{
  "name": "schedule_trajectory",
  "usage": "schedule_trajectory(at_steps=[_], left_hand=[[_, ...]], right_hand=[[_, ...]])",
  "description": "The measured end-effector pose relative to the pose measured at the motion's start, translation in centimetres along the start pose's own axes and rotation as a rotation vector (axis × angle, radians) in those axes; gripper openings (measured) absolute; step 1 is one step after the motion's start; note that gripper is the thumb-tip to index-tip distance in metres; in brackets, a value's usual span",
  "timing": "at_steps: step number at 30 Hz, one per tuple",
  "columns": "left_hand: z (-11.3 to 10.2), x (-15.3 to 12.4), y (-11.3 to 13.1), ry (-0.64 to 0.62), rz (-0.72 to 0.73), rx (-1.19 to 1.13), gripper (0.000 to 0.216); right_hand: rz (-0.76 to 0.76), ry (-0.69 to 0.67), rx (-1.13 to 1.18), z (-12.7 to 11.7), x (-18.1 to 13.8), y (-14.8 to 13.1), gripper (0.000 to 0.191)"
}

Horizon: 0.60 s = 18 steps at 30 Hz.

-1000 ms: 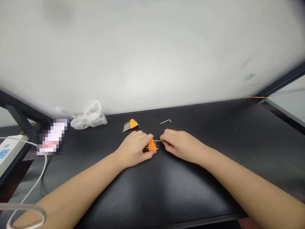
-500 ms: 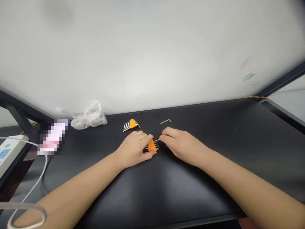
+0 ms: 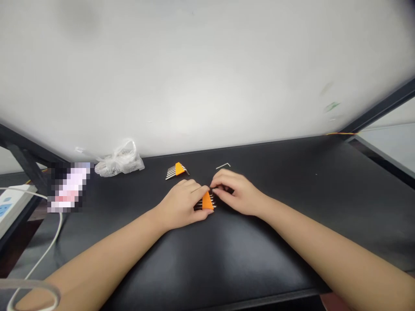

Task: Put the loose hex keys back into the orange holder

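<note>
My left hand (image 3: 183,204) is closed around an orange hex key holder (image 3: 207,201), thumb along its near side and fingers over its far side. Several silver hex keys stick out of the holder on both sides. My right hand (image 3: 238,192) is closed at the holder's upper right edge, its fingertips pinching a hex key that they mostly hide. Beyond the hands lies a second orange holder (image 3: 179,169) filled with hex keys. To its right a single loose L-shaped hex key (image 3: 223,165) rests on the black tabletop (image 3: 207,268).
A clear plastic bag (image 3: 119,160) sits against the wall at the back left. Beside it is a blurred-out phone-like item (image 3: 69,185). At the left edge are a white power strip (image 3: 13,207) and a white cable (image 3: 53,237). Dark metal frame bars (image 3: 382,108) flank the table.
My right hand has moved left, up against the holder. The hex key shaft that showed between the hands is now mostly out of sight. My left hand keeps its hold.
</note>
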<state>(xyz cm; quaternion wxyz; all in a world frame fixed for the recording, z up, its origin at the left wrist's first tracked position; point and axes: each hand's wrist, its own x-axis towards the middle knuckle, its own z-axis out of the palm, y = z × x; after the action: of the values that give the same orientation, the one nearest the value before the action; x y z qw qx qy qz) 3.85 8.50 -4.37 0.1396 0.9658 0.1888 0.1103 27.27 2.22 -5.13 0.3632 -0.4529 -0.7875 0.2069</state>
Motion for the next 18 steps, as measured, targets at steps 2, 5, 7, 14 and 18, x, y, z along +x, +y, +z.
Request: schedule_trajectory(at_steps=[2, 5, 7, 14, 18], left_hand=[[0.0, -0.1, 0.0, 0.002, -0.007, 0.011, 0.040], [-0.1, -0.2, 0.1, 0.012, -0.018, 0.033, 0.043], [-0.1, -0.2, 0.1, 0.020, -0.020, 0.050, 0.042], [-0.5, -0.4, 0.5, 0.043, -0.057, 0.111, 0.043], [-0.7, -0.4, 0.5, 0.057, -0.074, 0.115, 0.041]], right_hand=[[0.050, 0.113, -0.195, -0.7, 0.0, 1.7, 0.020], [0.149, 0.165, -0.439, -1.7, -0.2, 4.0, 0.026], [0.173, 0.122, -0.529, -2.2, -0.4, 4.9, 0.027], [0.180, -0.018, -0.707, -2.4, -0.5, 3.1, 0.022], [0.313, -0.105, -0.635, -2.4, -0.7, 1.2, 0.015]])
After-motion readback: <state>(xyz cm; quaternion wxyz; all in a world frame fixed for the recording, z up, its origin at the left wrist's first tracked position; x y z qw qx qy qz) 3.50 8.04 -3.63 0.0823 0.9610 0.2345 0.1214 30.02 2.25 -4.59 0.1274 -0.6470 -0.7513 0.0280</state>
